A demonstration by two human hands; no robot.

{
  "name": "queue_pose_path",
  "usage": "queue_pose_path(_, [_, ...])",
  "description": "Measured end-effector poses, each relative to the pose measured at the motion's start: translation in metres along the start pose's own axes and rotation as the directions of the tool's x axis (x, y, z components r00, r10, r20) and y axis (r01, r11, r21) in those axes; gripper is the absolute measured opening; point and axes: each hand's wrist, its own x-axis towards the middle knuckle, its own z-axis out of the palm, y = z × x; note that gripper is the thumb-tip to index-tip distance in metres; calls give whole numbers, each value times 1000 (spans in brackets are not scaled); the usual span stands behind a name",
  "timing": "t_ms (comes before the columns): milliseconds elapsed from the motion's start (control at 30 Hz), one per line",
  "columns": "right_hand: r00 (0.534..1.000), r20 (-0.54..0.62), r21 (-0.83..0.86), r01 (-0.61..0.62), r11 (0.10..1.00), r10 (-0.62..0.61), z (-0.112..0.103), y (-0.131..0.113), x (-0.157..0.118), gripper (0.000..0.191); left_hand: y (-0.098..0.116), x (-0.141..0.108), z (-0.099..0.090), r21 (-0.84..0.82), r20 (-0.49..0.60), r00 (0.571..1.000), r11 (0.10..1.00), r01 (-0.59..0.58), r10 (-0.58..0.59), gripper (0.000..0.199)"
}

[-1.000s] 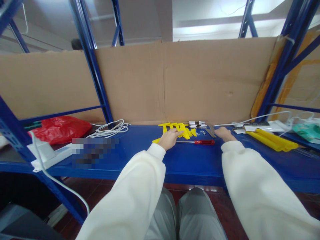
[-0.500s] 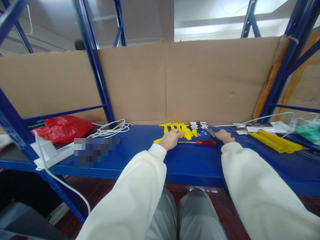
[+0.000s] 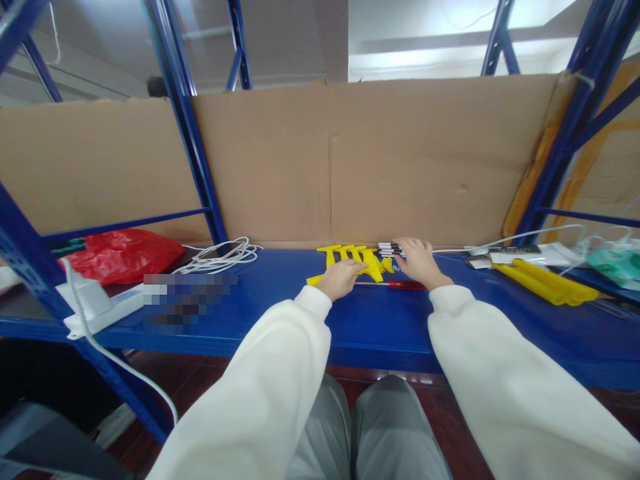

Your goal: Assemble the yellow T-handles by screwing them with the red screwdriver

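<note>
My left hand (image 3: 343,279) rests on the blue shelf with its fingers curled over a yellow plastic piece (image 3: 314,281), whose end sticks out on the left. Just beyond lie several more yellow plastic pieces (image 3: 345,252), some T-shaped. My right hand (image 3: 419,260) is open, fingers spread, reaching to a small stack of white-and-black pieces (image 3: 387,249); whether the fingertips touch them I cannot tell. A screwdriver with a red handle (image 3: 403,285) lies in front, partly behind the right hand. Small metal bits beside the stack are mostly hidden by that hand.
On the right lie yellow tubes (image 3: 545,283), white cables and a green bag (image 3: 617,261). A white power strip (image 3: 107,307), coiled white cable (image 3: 225,255) and red plastic bag (image 3: 127,255) occupy the left. Cardboard (image 3: 375,160) and blue uprights (image 3: 183,113) enclose the shelf.
My right hand has moved left from the flat tool with a metal end to the white-and-black pieces, its fingers now spread. My left hand has stayed in place.
</note>
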Motion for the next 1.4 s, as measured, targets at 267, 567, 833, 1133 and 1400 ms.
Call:
queue_pose_path(267, [928, 98, 5, 361, 932, -360, 13, -26, 1, 53, 0, 0, 5, -5, -41, 996, 997, -83, 83, 37])
queue_pose_path(567, [922, 66, 88, 377, 922, -383, 3, -21, 2, 46, 3, 0, 3, -24, -27, 997, 997, -73, 72, 44])
queue_pose_path(833, [952, 167, 605, -305, 736, 257, -1, -16, 9, 18, -4, -1, 1, -60, -81, 989, 991, 119, -124, 47])
queue_pose_path(1133, [640, 681, 632, -760, 156, 356, 0, -11, 18, 26, -17, 1, 5, -139, -192, 952, 967, 213, -237, 47])
queue_pose_path(1400, [471, 823, 431, -882, 191, 317, 5, -17, 35, 32, -16, 1, 7, -145, -189, 957, 970, 195, -221, 47])
